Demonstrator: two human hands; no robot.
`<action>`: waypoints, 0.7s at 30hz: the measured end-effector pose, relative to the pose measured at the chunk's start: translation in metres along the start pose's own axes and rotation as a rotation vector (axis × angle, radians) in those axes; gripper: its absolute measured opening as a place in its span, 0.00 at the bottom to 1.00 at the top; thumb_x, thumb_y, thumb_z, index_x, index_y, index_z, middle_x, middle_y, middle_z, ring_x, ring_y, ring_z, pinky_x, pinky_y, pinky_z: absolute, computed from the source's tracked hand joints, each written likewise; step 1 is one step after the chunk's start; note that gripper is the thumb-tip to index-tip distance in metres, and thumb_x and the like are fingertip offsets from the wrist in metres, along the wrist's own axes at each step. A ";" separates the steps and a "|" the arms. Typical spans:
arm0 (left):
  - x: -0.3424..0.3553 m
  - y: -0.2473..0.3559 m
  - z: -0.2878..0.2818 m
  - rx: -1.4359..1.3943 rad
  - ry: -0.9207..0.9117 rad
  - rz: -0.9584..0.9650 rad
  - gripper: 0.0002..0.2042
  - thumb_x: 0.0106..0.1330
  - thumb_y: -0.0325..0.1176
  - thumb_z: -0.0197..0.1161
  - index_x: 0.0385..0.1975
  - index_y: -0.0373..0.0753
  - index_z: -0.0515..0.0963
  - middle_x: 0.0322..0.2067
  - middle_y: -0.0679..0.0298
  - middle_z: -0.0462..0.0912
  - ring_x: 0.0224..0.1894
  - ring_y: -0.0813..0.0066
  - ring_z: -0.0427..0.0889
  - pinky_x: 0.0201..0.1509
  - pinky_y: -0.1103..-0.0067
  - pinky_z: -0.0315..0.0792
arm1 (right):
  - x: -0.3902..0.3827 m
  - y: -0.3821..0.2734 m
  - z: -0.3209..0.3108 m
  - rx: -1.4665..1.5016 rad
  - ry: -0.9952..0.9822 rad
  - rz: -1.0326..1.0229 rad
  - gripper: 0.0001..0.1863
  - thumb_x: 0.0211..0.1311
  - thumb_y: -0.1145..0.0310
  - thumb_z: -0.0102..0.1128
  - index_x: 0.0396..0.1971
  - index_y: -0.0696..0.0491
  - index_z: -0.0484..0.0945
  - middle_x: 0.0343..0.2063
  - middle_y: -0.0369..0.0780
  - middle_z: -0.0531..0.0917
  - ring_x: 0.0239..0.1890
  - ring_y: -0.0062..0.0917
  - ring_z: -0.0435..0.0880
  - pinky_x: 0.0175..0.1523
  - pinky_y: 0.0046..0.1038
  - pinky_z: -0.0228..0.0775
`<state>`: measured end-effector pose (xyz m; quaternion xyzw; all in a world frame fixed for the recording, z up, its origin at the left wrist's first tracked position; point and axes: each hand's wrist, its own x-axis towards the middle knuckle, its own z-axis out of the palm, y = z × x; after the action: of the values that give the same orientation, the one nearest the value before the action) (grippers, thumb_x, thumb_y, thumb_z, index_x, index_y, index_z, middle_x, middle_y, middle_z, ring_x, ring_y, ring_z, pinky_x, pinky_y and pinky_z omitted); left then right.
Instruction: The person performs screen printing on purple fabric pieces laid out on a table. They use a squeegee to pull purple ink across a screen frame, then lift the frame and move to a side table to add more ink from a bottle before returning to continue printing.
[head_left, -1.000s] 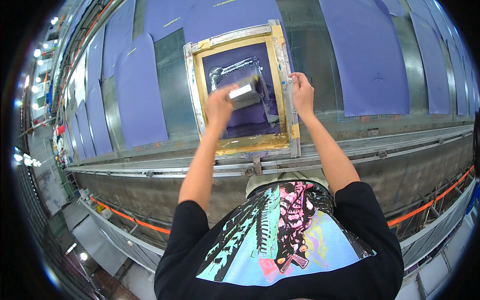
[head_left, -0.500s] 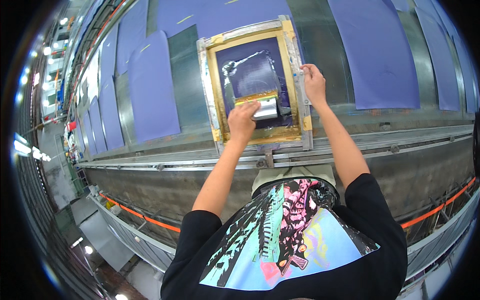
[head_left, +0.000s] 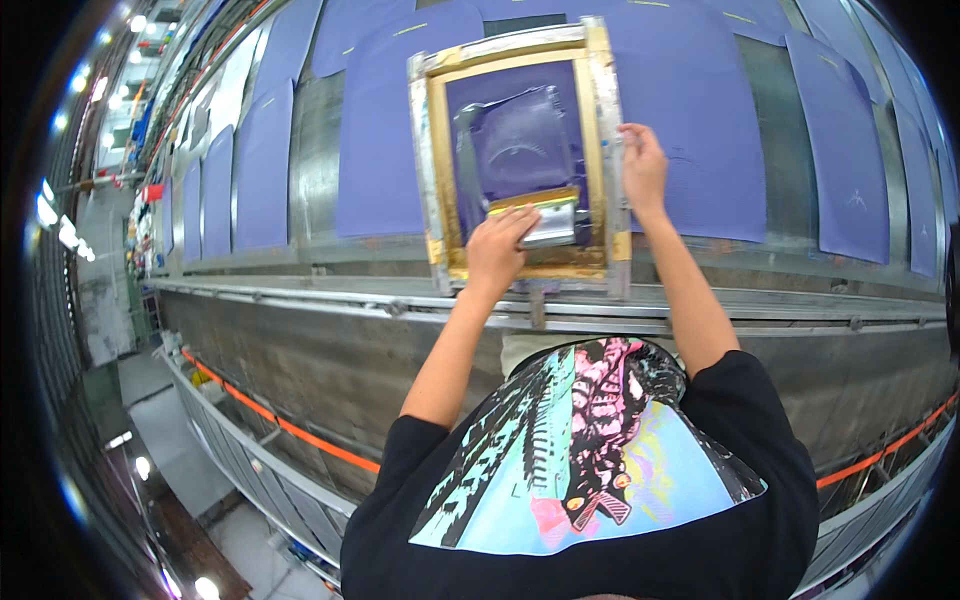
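While left hand grips squeegee palm-down, right hand, fingers curled, holds frame.

Sheets lie left and right of the frame, and the squeegee sits in its near half.

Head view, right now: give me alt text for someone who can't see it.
A person's left grip holds a silver squeegee inside the lower part of a rectangular screen frame; the right grip is at the frame's right edge. Purple sheets lie on the metal table around it.
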<state>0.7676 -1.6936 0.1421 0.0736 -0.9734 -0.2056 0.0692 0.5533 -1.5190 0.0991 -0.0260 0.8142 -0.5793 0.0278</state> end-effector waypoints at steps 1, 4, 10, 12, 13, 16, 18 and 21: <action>-0.013 -0.038 -0.011 0.042 -0.010 -0.006 0.28 0.53 0.18 0.62 0.54 0.50 0.86 0.58 0.67 0.86 0.61 0.61 0.83 0.64 0.66 0.77 | -0.014 -0.004 0.039 0.018 -0.004 -0.004 0.12 0.78 0.61 0.55 0.45 0.50 0.85 0.17 0.41 0.75 0.20 0.25 0.72 0.31 0.37 0.65; -0.035 -0.120 -0.046 -0.011 -0.006 -0.008 0.28 0.49 0.17 0.62 0.53 0.49 0.86 0.57 0.67 0.86 0.60 0.58 0.84 0.60 0.65 0.77 | -0.053 -0.014 0.120 0.041 -0.004 -0.078 0.13 0.79 0.62 0.49 0.47 0.51 0.82 0.23 0.49 0.81 0.23 0.39 0.80 0.34 0.43 0.70; -0.071 -0.200 -0.090 0.005 0.008 -0.006 0.30 0.48 0.17 0.64 0.55 0.45 0.86 0.55 0.61 0.87 0.59 0.59 0.84 0.63 0.67 0.75 | -0.094 -0.063 0.195 0.105 -0.045 0.016 0.09 0.77 0.67 0.50 0.45 0.50 0.79 0.24 0.52 0.83 0.31 0.53 0.84 0.34 0.49 0.72; -0.063 -0.192 -0.104 -0.028 0.012 -0.032 0.30 0.48 0.16 0.64 0.55 0.45 0.86 0.55 0.61 0.87 0.58 0.58 0.85 0.63 0.67 0.75 | -0.091 -0.057 0.204 0.119 0.043 -0.038 0.09 0.77 0.66 0.51 0.45 0.51 0.80 0.24 0.52 0.83 0.31 0.53 0.84 0.35 0.48 0.72; -0.065 -0.196 -0.109 -0.048 0.032 -0.060 0.30 0.48 0.16 0.64 0.55 0.44 0.86 0.55 0.60 0.87 0.58 0.57 0.85 0.63 0.67 0.75 | -0.091 -0.059 0.212 0.113 0.045 -0.031 0.10 0.78 0.65 0.51 0.45 0.52 0.80 0.23 0.52 0.82 0.29 0.52 0.84 0.33 0.47 0.71; -0.083 -0.203 -0.102 -0.155 0.106 -0.080 0.29 0.48 0.16 0.65 0.54 0.43 0.86 0.54 0.58 0.88 0.57 0.56 0.85 0.62 0.67 0.76 | -0.090 -0.053 0.215 0.069 0.040 -0.002 0.12 0.78 0.63 0.51 0.44 0.53 0.80 0.21 0.52 0.80 0.27 0.50 0.83 0.33 0.45 0.70; -0.100 -0.205 -0.097 -0.150 0.068 -0.025 0.27 0.49 0.15 0.62 0.51 0.42 0.87 0.53 0.58 0.88 0.57 0.55 0.85 0.62 0.66 0.76 | -0.093 -0.045 0.214 0.016 0.019 0.045 0.12 0.78 0.61 0.51 0.44 0.53 0.81 0.21 0.52 0.80 0.26 0.50 0.83 0.33 0.45 0.70; -0.128 -0.215 -0.080 -0.049 -0.012 0.017 0.27 0.49 0.14 0.60 0.49 0.46 0.88 0.53 0.64 0.89 0.57 0.57 0.86 0.62 0.65 0.75 | -0.092 -0.044 0.207 -0.069 -0.028 0.146 0.14 0.78 0.59 0.51 0.45 0.53 0.83 0.24 0.52 0.83 0.29 0.49 0.86 0.35 0.45 0.72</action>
<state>0.9307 -1.8975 0.1132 0.0623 -0.9691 -0.2291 0.0671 0.6615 -1.7218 0.0745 0.0244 0.8329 -0.5470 0.0805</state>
